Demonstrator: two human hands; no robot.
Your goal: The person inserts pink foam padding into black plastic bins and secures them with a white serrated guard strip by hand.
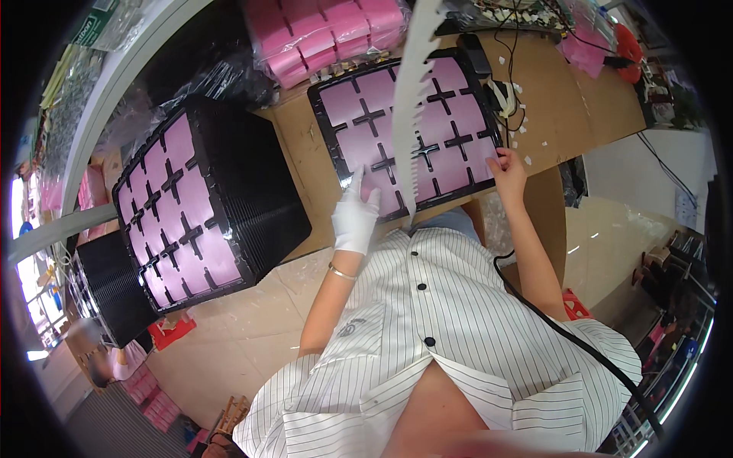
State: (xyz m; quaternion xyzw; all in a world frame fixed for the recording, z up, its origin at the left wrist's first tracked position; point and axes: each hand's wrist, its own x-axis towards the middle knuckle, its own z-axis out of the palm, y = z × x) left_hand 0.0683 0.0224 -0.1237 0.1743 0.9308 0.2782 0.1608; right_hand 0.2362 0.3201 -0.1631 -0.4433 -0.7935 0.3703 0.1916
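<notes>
In front of me on a cardboard-covered table lies a black plastic tray filled with glossy pinkish-purple pieces. Black cross-shaped dividers stand up between the pieces. My left hand, in a white glove, is at the tray's near left part, index finger stretched out over a pink piece and thumb apart. My bare right hand has its fingertips closed at the tray's right edge, near the corner. A white toothed strip crosses the view and hides part of the tray's middle.
To the left stands a tall stack of black trays, its top one filled with pink pieces. Wrapped pink packs lie behind my tray. A black box and cables sit at its far right. A black cord runs across my shirt.
</notes>
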